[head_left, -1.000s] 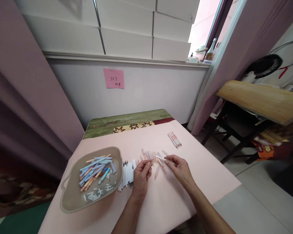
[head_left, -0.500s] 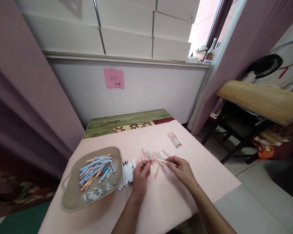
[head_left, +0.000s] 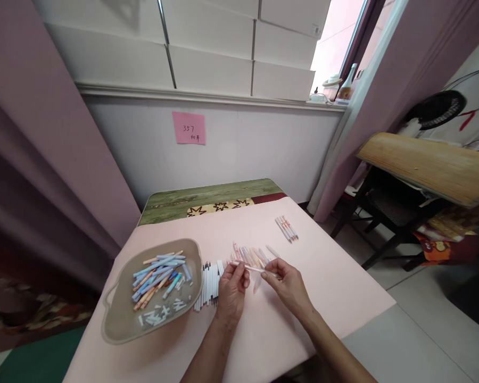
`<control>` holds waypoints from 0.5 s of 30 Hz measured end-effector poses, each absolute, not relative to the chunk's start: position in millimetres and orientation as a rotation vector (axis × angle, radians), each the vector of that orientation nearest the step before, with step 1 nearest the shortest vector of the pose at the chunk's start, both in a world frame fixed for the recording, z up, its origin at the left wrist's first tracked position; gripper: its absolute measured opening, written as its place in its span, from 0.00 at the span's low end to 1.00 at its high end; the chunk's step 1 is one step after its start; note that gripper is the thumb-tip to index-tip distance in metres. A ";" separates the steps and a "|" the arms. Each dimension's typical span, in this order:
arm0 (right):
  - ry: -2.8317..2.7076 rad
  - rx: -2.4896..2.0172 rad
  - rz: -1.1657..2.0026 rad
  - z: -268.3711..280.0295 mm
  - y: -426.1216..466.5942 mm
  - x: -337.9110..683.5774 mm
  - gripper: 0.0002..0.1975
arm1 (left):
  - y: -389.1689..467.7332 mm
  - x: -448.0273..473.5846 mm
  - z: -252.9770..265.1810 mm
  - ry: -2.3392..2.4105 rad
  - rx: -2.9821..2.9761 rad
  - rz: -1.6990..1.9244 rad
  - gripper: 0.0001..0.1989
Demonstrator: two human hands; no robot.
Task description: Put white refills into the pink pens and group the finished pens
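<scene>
A slim, pale pen (head_left: 254, 268) spans the gap between my two hands, held nearly level above the pink tabletop. My left hand (head_left: 233, 290) pinches its left end between thumb and fingers. The other end is in the closed fingers of my right hand (head_left: 286, 282). Just behind them lies a loose row of pink and clear pen barrels (head_left: 247, 255), partly hidden by the hands. White refills with dark tips (head_left: 206, 284) are lined up beside my left hand.
A beige basin (head_left: 114, 314) on the left holds blue and orange pen parts (head_left: 159, 276) and small white pieces (head_left: 159, 315). Several pens (head_left: 286, 229) lie side by side at the back right. A pink note (head_left: 189, 127) is stuck to the wall.
My hands have drawn the pen parts together; the pen now reaches past the fingers of my left hand. My right hand has shifted slightly left. The view has turned a little.
</scene>
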State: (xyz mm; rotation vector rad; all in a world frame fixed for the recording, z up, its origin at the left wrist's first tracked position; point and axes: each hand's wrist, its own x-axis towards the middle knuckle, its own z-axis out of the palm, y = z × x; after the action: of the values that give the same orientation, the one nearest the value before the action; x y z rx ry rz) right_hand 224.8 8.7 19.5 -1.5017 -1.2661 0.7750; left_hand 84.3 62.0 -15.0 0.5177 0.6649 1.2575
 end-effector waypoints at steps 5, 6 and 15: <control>-1.209 -1.453 0.779 20.0 8.1 210.9 0.12 | 58.9 84.3 -14.8 0.677 0.540 1.224 0.13; -1.195 -1.447 0.792 18.5 8.6 209.6 0.13 | 58.4 83.9 -14.5 0.678 0.552 1.217 0.13; -1.245 -1.471 0.796 15.8 9.0 206.0 0.14 | 60.5 81.7 -17.6 0.761 0.619 1.227 0.16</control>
State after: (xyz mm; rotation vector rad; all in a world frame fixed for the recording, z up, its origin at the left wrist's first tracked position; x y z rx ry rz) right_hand 206.0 9.0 15.8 -1.4708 -1.2450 0.7957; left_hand 81.7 60.5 -17.6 0.6187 0.7610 1.2270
